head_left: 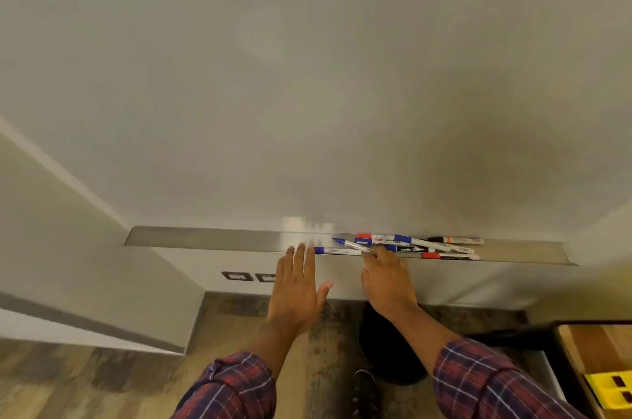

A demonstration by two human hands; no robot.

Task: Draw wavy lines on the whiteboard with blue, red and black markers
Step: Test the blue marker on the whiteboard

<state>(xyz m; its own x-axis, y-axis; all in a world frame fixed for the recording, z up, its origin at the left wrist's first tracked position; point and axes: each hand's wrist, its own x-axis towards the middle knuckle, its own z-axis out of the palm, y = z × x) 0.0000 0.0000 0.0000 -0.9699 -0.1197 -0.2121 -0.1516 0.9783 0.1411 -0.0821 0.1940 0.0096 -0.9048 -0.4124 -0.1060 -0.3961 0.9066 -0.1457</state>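
Head view, looking down the face of a blank whiteboard (307, 76) to the metal tray (205, 237) along its lower edge. The left hand (297, 288) is flat, its fingers straight and close together with the thumb spread; the fingertips reach the tray's front lip and it holds nothing. The right hand (388, 282) is at the tray just right of it, fingers curled, pinching the rear end of a blue marker (352, 245). The marker is uncapped, with its tip pointing up and to the left, and it slants above the tray. A second blue marker (337, 251) lies along the front lip between the two hands. The other markers lie in a loose, overlapping cluster on the right part of the tray, beyond the right hand's fingers: a red-capped marker (374, 237) nearest the board, a black marker (412, 249), a long blue-capped marker (427, 243) crossing the cluster at a slant, an orange-banded marker (458, 241) farthest right, and a red-and-black marker (449, 257) at the front edge. Both forearms emerge from plaid sleeves (232, 384). Below the tray — two wall sockets (239, 276) on a pale panel and a wood-pattern floor (102, 377). A wooden table (595, 350) enters at lower right.
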